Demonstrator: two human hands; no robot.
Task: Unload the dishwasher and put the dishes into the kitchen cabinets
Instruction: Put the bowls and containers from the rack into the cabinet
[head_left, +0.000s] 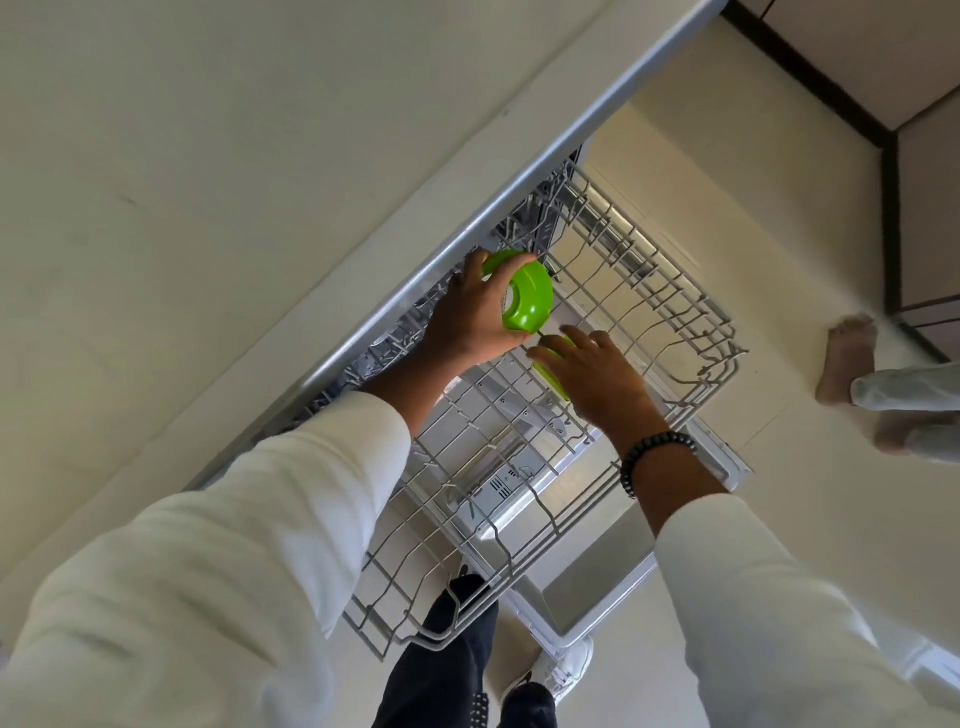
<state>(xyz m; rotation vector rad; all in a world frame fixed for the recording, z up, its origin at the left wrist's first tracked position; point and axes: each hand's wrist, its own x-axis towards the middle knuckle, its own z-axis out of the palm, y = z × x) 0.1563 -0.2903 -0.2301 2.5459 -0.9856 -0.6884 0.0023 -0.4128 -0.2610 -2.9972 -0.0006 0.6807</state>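
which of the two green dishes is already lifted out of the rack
The green dish gripped by the left hand, held above the rack. The other green dish stands on edge between the wires, under the right hand.

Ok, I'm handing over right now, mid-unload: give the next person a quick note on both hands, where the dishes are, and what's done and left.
Left hand: holds a green bowl lifted above the pulled-out upper rack.
Right hand: fingers around a second green dish that sits in the rack; how firm that grip is cannot be told.
Done: the rest of the rack shows bare wire.
Left: lift the second dish and carry both to the cabinets. No cabinet interior is in view.
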